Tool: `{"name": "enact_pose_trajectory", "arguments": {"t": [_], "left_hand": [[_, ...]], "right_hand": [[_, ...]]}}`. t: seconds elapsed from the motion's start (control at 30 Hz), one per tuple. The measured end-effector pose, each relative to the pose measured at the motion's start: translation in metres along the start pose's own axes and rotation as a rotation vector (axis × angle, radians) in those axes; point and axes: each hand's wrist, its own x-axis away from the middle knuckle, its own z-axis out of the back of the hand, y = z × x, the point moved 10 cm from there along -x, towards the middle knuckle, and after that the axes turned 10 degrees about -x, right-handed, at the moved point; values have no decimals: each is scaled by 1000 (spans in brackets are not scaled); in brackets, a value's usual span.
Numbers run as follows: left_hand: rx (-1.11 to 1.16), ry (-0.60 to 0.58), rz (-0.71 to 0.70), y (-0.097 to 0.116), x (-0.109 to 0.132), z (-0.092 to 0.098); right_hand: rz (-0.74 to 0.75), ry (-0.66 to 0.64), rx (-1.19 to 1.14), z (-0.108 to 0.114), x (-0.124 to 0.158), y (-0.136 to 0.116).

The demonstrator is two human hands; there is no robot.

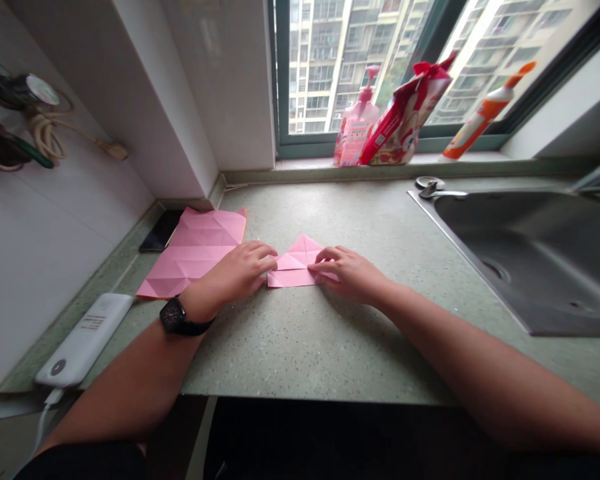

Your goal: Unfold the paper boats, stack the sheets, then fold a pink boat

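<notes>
A folded piece of pink paper (295, 277) lies flat on the countertop, with a triangular peak at its far side and a straight band along its near side. At its left edge my left hand (245, 270) has its fingers curled together on the paper. My right hand (347, 272) pinches the right part, thumb and forefinger pressed on the fold line, and covers that end. To the left, partly behind my left wrist, is a larger creased pink sheet (200, 233) with an orange edge showing beneath it.
A dark phone (159, 231) lies beside the creased sheet, and a white power bank (87, 340) with a cable is nearer me. The steel sink (520, 320) is set in at right. A pump bottle (355, 133), a red bag (400, 117) and an orange-white bottle (480, 120) line the windowsill.
</notes>
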Motion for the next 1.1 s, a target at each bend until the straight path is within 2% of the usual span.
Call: {"name": "enact_pose_trajectory", "arguments": {"t": [0.23,0.53,0.67,0.8,0.9,1.0,1.1], "left_hand": [[62,65,-43,1,-2,-3],[69,268,-34,3,-6,22],[32,388,3,7,-2,37],[-13,537,45,8,6,54],[-76,631,104,4,14,62],[-116,738,180,0,25,70],[-138,822,213,2,34,78]], "right_hand": [[7,-6,-8,2,1,2],[45,65,-13,4,1,3],[13,153,11,12,1,6],[20,297,2,32,6,6],[82,413,-82,49,12,-5],[145,477,-274,59,16,-18],[55,465,-506,54,14,-10]]}}
